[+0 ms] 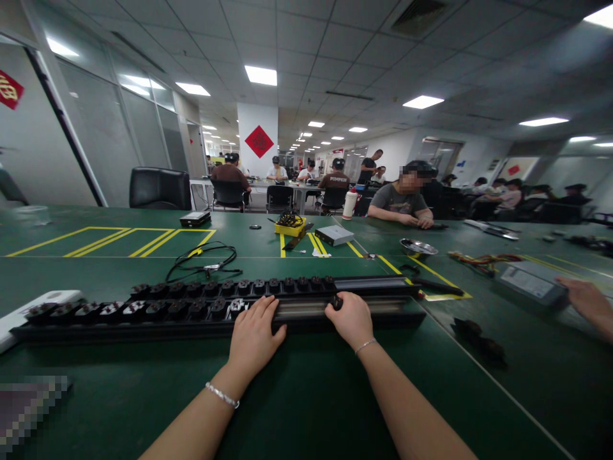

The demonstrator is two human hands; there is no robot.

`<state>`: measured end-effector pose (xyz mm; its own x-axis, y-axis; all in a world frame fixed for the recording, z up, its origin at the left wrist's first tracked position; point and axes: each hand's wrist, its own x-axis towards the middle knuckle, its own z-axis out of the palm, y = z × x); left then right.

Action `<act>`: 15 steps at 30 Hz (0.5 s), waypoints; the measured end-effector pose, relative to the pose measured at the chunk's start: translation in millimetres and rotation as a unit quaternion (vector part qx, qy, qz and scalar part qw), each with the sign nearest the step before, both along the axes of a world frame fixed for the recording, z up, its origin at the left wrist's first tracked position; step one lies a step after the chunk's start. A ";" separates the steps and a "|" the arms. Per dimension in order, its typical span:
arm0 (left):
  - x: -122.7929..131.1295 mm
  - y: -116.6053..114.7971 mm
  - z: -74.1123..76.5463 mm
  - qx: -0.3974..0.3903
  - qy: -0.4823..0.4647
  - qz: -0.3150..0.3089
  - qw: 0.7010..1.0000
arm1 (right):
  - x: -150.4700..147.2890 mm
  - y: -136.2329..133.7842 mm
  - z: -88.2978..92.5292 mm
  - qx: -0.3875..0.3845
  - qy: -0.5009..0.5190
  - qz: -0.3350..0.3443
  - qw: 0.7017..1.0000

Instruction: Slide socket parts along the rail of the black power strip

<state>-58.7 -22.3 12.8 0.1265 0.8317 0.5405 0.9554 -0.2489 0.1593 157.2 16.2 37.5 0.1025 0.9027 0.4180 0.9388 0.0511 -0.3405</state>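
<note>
On the green desk point(306, 396), two long black strips are laid side by side, and in the left part of each a row of sockets is seated. By the right hand point(352, 319) a small black piece point(337, 303) is pinched between thumb and fingers, over the bare channel of the front strip point(407, 319). The left hand point(253, 329) is laid flat on the same strip, just beside the last white socket point(237, 307), with its fingers stretched and its thumb apart; nothing is seen to be grasped by it. Behind it, the rear strip point(378, 285) is placed. Farther away, a black cable point(209, 268), a yellow box point(290, 231) and a metal bowl point(419, 247) can be seen. At the right, a grey metal unit point(531, 285) is touched by another person's hand point(587, 300).
</note>
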 end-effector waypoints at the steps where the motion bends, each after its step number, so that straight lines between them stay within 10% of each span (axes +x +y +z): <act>1: -0.1 0.0 -0.1 0.001 0.000 0.000 1.000 | 0.3 -0.1 0.1 0.000 0.002 0.001 1.000; 15: 0.3 0.4 -1.2 0.004 -0.003 -0.001 1.000 | 4.0 -0.6 0.1 -0.004 0.030 0.014 0.999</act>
<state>-58.4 -21.9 11.6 0.1251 0.8272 0.5478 0.9537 -0.2525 0.1634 161.1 15.6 37.6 0.1023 0.9086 0.4050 0.9148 0.0739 -0.3970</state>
